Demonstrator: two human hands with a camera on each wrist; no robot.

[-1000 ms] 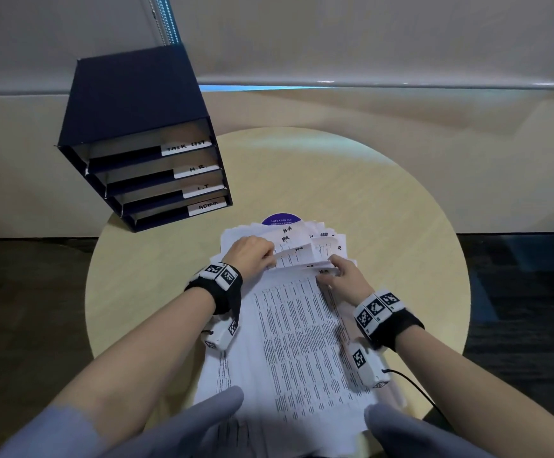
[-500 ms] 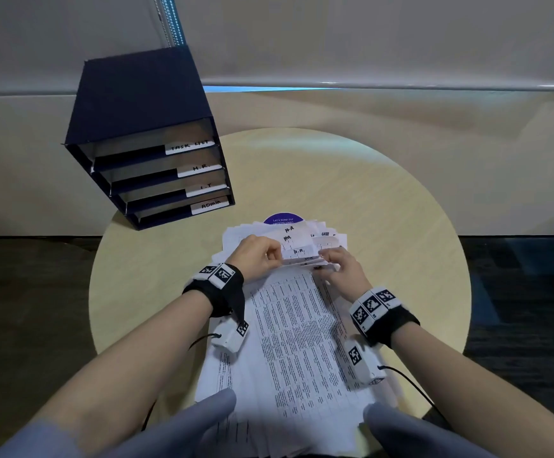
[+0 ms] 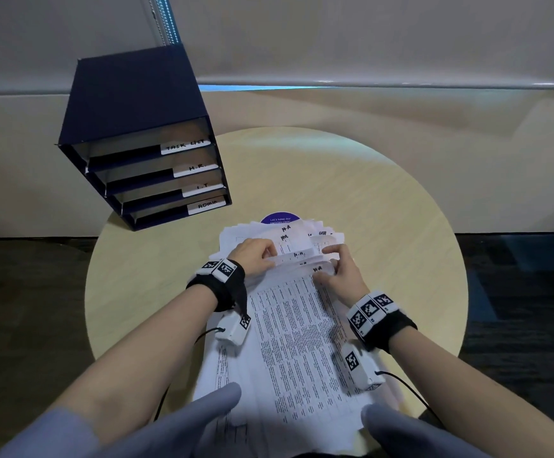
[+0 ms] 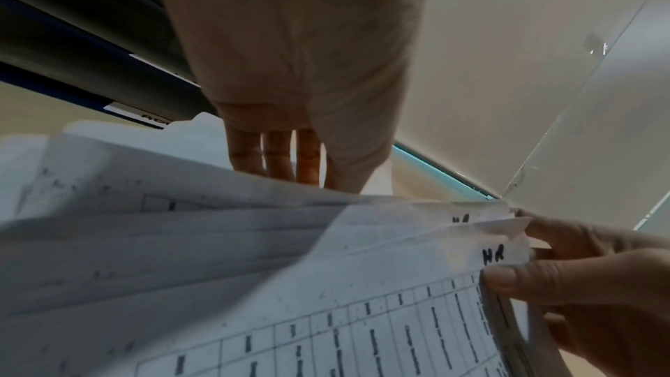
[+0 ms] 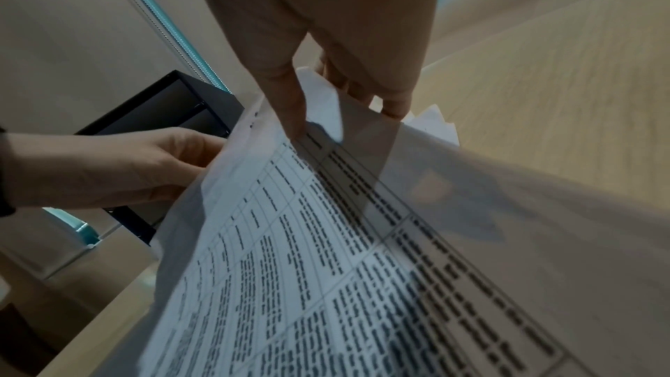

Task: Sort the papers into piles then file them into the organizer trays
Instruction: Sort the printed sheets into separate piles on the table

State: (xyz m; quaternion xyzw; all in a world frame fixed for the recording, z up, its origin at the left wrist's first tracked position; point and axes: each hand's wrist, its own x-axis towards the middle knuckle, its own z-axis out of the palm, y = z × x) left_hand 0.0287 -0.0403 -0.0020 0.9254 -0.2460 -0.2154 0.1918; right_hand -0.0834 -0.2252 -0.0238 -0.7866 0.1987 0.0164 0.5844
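The round surface (image 3: 384, 200) carries the organizer (image 3: 143, 140), trays opening toward the person, and the papers (image 3: 295, 342), long axis running away from them. The left hand (image 3: 255, 256) and right hand (image 3: 341, 272) pinch the sheets' far edges; only the left wrist view shows the thumb beside "HR".

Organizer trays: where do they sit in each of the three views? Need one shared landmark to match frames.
Head: organizer trays upper left, at the table's far-left edge.
Left wrist: upper left, dark shelves behind the left hand.
Right wrist: centre left, above the left hand, behind the lifted papers.
Shared landmark: the handwritten "HR" sheet corner, pinched by the right hand.
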